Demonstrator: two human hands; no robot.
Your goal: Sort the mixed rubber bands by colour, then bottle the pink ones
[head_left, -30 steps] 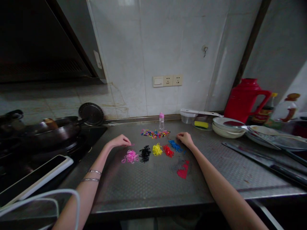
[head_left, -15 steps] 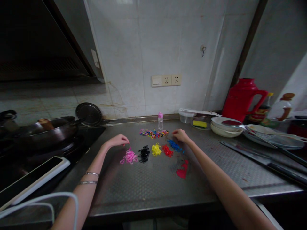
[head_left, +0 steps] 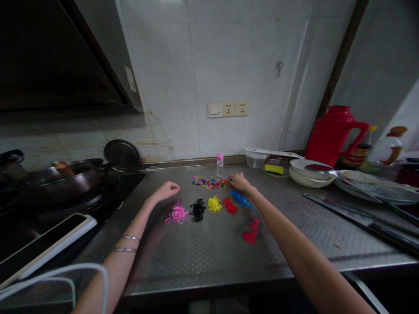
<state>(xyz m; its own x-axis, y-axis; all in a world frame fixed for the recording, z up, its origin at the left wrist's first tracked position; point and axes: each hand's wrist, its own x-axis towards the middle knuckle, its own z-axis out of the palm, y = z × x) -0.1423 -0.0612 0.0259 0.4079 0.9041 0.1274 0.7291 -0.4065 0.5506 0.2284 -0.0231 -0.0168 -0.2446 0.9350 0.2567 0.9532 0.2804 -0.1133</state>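
Note:
Small rubber bands lie sorted on the steel counter [head_left: 203,244]: a pink pile [head_left: 177,214], a black pile [head_left: 197,209], a yellow pile [head_left: 214,203], a red pile [head_left: 229,206] and a blue pile [head_left: 241,199]. Behind them sits a mixed-colour pile [head_left: 209,181] beside a small clear bottle with a pink cap [head_left: 220,165]. My right hand [head_left: 239,181] reaches to the right end of the mixed pile, fingers curled down onto it. My left hand [head_left: 168,190] rests loosely curled just behind the pink pile; whether it holds a band is not visible.
A wok [head_left: 65,176] and lid [head_left: 121,155] sit on the stove at left, a phone [head_left: 46,246] lies near the front left. At right stand a red jug [head_left: 334,135], stacked bowls [head_left: 307,172], a sponge [head_left: 274,169] and a long knife [head_left: 360,220]. A red mark [head_left: 250,233] stains the counter.
My right hand has moved left and back from beside the blue pile to the mixed pile. My left hand has shifted slightly away from the pink pile.

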